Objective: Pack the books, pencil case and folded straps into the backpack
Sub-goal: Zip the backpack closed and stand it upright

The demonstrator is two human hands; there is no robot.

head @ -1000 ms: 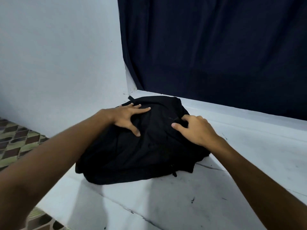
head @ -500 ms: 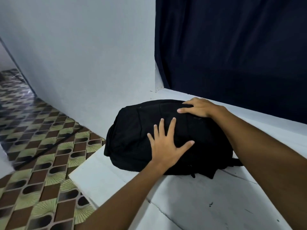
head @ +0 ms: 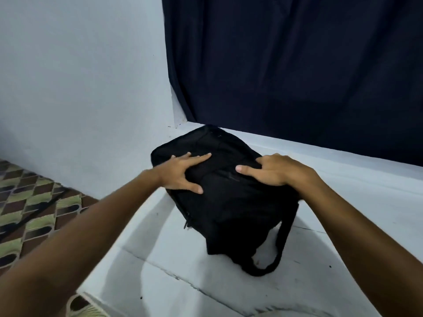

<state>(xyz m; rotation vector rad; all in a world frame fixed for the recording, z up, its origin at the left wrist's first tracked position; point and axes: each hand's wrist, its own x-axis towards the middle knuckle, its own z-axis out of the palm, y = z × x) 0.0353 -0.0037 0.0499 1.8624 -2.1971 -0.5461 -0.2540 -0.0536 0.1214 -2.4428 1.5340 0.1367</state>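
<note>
A black backpack (head: 229,202) lies flat on a white platform (head: 206,282), closed as far as I can see, with one shoulder strap (head: 272,259) looping out at its near right end. My left hand (head: 183,172) presses on the bag's far left part with fingers spread and straight. My right hand (head: 274,170) rests on the right side of the bag, thumb stretched across the top, its other fingers bent over the far edge. No books or pencil case are in sight.
A pale wall (head: 80,88) stands to the left and a dark blue curtain (head: 297,65) hangs behind the platform. Patterned floor tiles (head: 29,213) lie below the platform's left edge.
The backpack has turned so its length now runs away from me, and the strap shows at the near end. My left hand moved to the far left, my right hand to the right side.
</note>
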